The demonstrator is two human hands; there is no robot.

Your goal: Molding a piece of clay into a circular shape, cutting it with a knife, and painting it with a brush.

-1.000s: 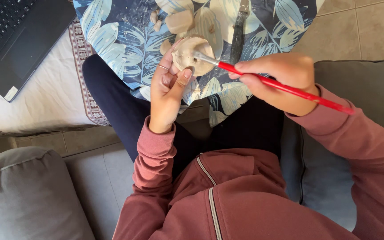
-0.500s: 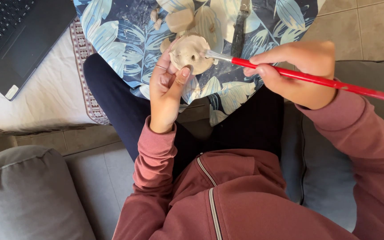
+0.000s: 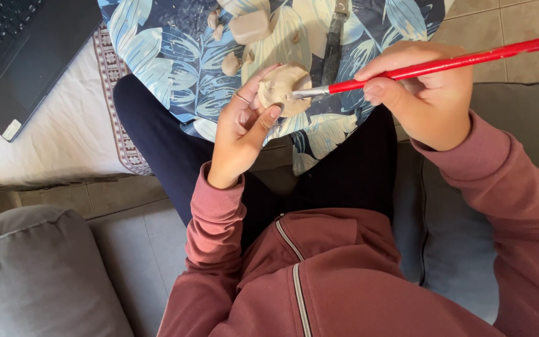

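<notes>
My left hand (image 3: 242, 128) holds a small pale clay piece (image 3: 283, 87) between thumb and fingertips, above my lap. My right hand (image 3: 424, 93) grips a red-handled paintbrush (image 3: 444, 63), and its metal ferrule and tip rest against the right side of the clay piece. The brush handle runs up and to the right, out of the frame. Both arms wear dusty-red sleeves.
A blue leaf-patterned cloth (image 3: 169, 50) covers the surface in front, with loose clay lumps (image 3: 249, 26) and a dark tool (image 3: 335, 43) on it. A black laptop (image 3: 20, 50) lies at the upper left on a white patterned cloth. A grey cushion (image 3: 32, 274) sits at the lower left.
The brush handle has swung upward, from pointing down-right to pointing up-right. My right hand has risen a little. The clay piece stays in my left hand.
</notes>
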